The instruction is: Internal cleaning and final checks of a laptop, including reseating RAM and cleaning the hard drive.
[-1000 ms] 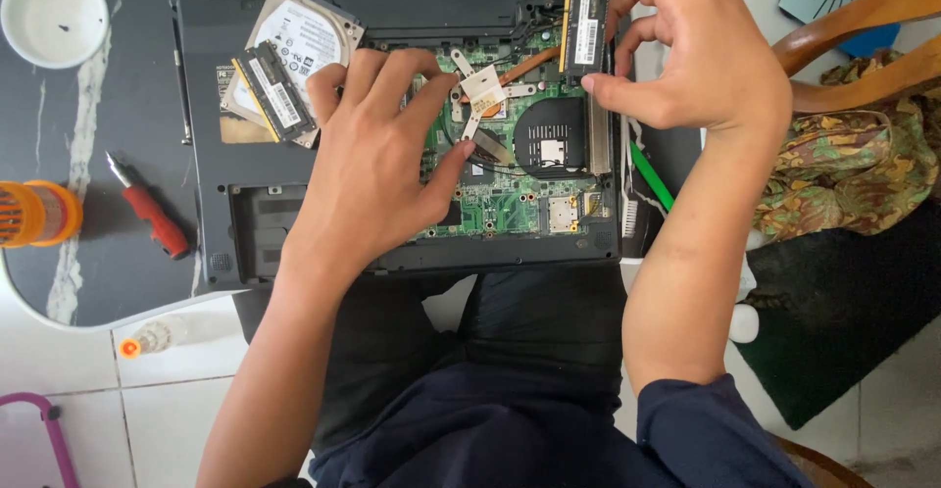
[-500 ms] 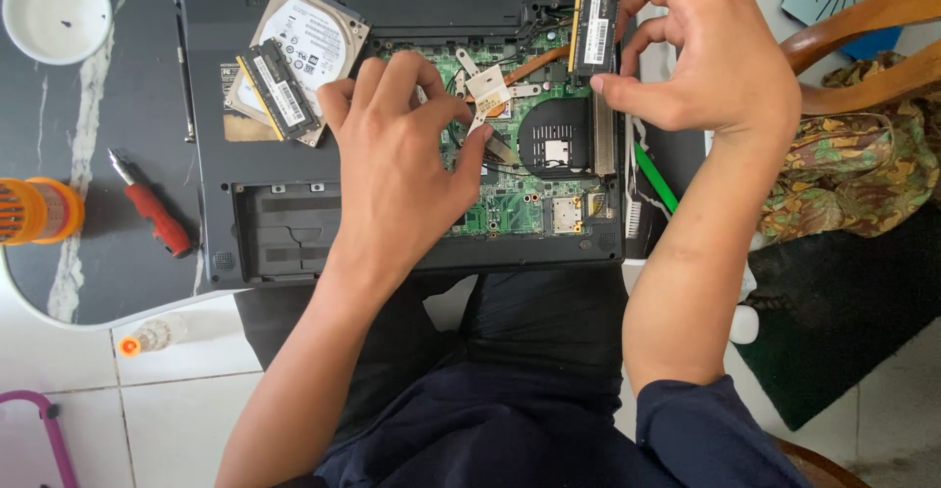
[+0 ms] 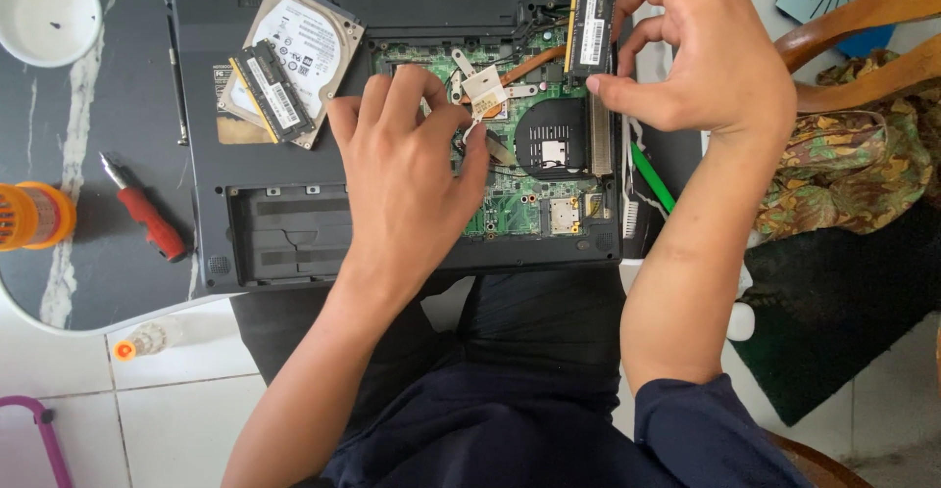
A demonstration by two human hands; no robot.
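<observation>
Holding a RAM stick [image 3: 592, 25] pinched upright between thumb and fingers, the right hand [image 3: 696, 52] hovers over the top right corner of the opened laptop [image 3: 294, 233]. The left hand [image 3: 407, 179] lies flat across the laptop's green board [image 3: 515, 199], fingers spread and gripping nothing. A hard drive [image 3: 309, 42] with a second stick [image 3: 272, 89] on top sits on the laptop's upper left, and a red screwdriver [image 3: 145, 216] lies just left of the laptop.
</observation>
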